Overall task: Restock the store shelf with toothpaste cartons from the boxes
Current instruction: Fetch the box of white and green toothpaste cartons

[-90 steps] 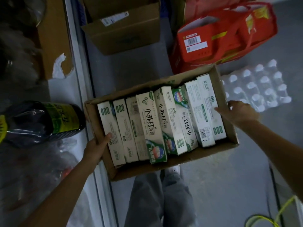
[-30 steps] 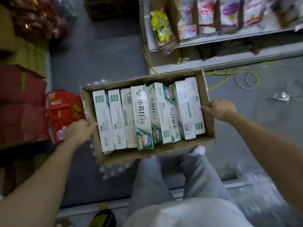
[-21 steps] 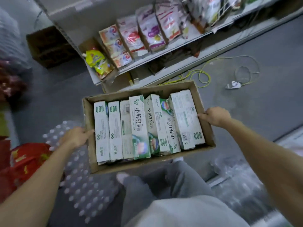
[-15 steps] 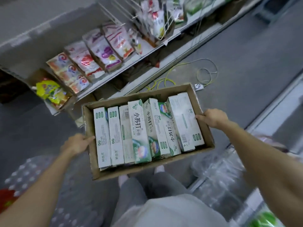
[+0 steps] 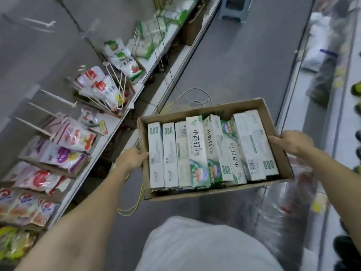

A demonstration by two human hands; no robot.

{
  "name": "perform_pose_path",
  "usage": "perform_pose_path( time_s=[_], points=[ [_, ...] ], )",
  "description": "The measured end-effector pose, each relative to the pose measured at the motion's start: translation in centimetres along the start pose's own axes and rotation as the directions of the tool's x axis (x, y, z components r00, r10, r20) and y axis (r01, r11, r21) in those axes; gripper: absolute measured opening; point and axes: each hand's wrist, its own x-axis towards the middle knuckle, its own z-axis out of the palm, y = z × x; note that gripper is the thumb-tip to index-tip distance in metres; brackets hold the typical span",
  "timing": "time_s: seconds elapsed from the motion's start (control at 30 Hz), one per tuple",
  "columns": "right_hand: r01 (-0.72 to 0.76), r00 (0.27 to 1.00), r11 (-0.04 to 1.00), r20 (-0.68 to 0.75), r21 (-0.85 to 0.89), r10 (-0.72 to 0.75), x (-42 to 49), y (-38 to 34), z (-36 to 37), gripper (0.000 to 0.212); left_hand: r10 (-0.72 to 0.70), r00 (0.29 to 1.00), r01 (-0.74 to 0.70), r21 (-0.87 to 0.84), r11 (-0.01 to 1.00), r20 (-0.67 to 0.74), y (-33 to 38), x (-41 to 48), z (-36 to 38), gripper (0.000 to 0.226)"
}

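Observation:
An open brown cardboard box (image 5: 236, 109) is held up in front of me at waist height. Several white-and-green toothpaste cartons (image 5: 197, 153) lie packed side by side in it. My left hand (image 5: 132, 158) grips the box's left wall, thumb over the rim. My right hand (image 5: 291, 140) grips the right wall the same way. The store shelf (image 5: 109, 133) runs along my left, with packets on it and bare hooks above.
Bagged goods (image 5: 64, 153) fill the left shelf, hanging pegs (image 5: 50, 96) stick out above. A yellow cable (image 5: 197, 98) loops on the grey aisle floor ahead. A stool (image 5: 234, 8) stands far up the aisle. Another shelf edge (image 5: 336, 122) runs on the right, plastic-wrapped goods (image 5: 281, 208) below.
I have turned with the box, so the left shelf swung from ahead of me to my left side. Both hands keep the same grip on the box walls.

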Motion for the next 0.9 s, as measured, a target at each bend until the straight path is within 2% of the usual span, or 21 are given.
perform_pose_path(
  time_s=[0.13, 0.2, 0.43, 0.57, 0.7, 0.9],
  points=[
    [-0.11, 0.994, 0.987, 0.018, 0.115, 0.109, 6.2, 4.0, -3.6, 0.047, 0.085, 0.996, -0.084, 0.113, 0.99, -0.001, 11.2, 6.7, -5.6, 0.045],
    [-0.135, 0.99, 0.985, 0.046, 0.107, 0.131, 10.0, 6.0, -5.3, 0.049, 0.118, 0.993, -0.121, 0.159, 0.98, 0.027, 16.7, 9.9, -8.1, 0.046],
    [-0.207, 0.974, 0.961, 0.128, 0.184, 0.186, 27.9, 12.9, -12.5, 0.054, 0.167, 0.985, -0.172, 0.176, 0.969, 0.043, 36.2, 22.5, -13.4, 0.05],
    [-0.208, 0.97, 0.957, 0.17, 0.202, 0.175, 39.4, 16.9, -19.2, 0.051, 0.145, 0.987, -0.153, 0.162, 0.975, 0.064, 46.9, 28.7, -15.2, 0.053],
    [-0.184, 0.979, 0.966, 0.12, 0.183, 0.164, 50.2, 19.9, -27.8, 0.049, 0.139, 0.989, -0.143, 0.113, 0.983, 0.042, 56.8, 34.2, -17.9, 0.052],
    [-0.083, 0.994, 0.99, 0.082, 0.116, 0.074, 67.8, 22.5, -41.7, 0.049, 0.116, 0.993, -0.117, 0.04, 0.992, 0.032, 71.2, 43.4, -23.9, 0.049]
  ],
)
